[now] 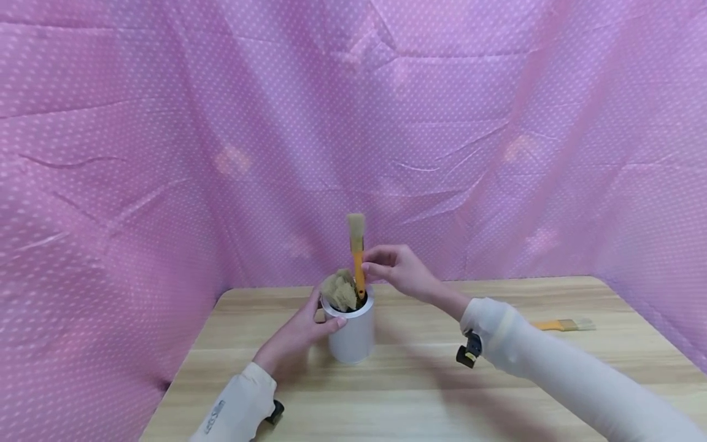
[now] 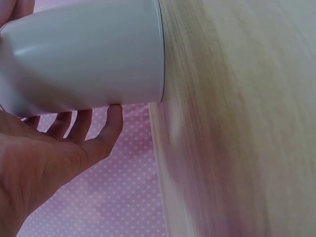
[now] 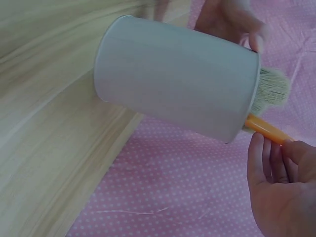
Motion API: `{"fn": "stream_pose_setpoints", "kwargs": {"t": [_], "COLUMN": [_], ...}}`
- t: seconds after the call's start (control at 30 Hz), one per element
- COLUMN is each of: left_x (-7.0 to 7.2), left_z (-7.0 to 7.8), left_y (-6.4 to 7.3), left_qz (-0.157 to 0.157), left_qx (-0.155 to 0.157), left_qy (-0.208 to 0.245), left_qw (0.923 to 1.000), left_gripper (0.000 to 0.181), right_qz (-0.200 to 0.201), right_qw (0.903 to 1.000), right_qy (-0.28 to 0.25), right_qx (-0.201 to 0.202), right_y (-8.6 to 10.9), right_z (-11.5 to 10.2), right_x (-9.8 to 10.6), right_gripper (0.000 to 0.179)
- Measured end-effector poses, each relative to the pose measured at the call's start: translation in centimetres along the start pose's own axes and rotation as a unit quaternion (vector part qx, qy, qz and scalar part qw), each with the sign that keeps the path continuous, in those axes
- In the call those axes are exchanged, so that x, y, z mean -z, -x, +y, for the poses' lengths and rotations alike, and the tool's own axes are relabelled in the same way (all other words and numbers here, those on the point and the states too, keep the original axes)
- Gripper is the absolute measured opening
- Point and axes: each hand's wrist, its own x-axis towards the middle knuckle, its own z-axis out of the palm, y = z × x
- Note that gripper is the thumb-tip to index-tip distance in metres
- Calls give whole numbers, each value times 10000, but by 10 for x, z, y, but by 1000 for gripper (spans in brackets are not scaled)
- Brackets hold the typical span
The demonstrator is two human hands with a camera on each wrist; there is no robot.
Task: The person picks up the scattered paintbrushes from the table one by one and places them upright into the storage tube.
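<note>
A white cylindrical can [image 1: 351,336] stands upright on the table. My left hand [image 1: 298,328] grips it, thumb at the front of the rim and fingers along the far side; the left wrist view shows those fingers [image 2: 114,123] curved against the wall. Pale bristles [image 3: 272,89] of brushes stick out of the can's mouth, their lower parts hidden inside. Between thumb and fingers, my right hand [image 1: 400,270] pinches the orange handle of a paintbrush [image 1: 358,252]. Its bristles point up, and the handle's lower end is at the can's opening.
Another orange-handled paintbrush [image 1: 563,325] lies on the wooden table [image 1: 409,405] at the right, partly covered by the right sleeve [image 1: 513,344]. Pink dotted cloth [image 1: 353,135] hangs behind the table and along its sides.
</note>
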Motion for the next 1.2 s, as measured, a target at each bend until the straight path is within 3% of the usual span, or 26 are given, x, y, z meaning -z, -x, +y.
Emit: {"fn": "stream_pose_setpoints", "kwargs": {"t": [0.2, 0.43, 0.7, 1.03, 1.2], "left_x": [0, 0, 1, 1, 1], "left_z": [1, 3, 2, 0, -1], "left_y": [-2, -5, -4, -4, -6], "left_qz": [-12, -43, 20, 73, -17], "left_qx": [115, 41, -43, -26, -75], "left_qy": [-29, -57, -83, -245, -236], "left_qw": [9999, 10000, 10000, 9997, 9997], "left_gripper": [93, 91, 99, 98, 97], "right_qz": [-48, -101, -122, -224, 51], "right_qw": [9968, 9933, 9916, 9929, 9888], "right_qy": [800, 1134, 1274, 1154, 1445], "right_qx": [53, 184, 174, -161, -366], "right_y": [2, 5, 14, 56, 88], "right_z": [6, 16, 22, 32, 36], "right_x": [-2, -2, 5, 63, 102], "right_gripper": [16, 16, 38, 31, 30]}}
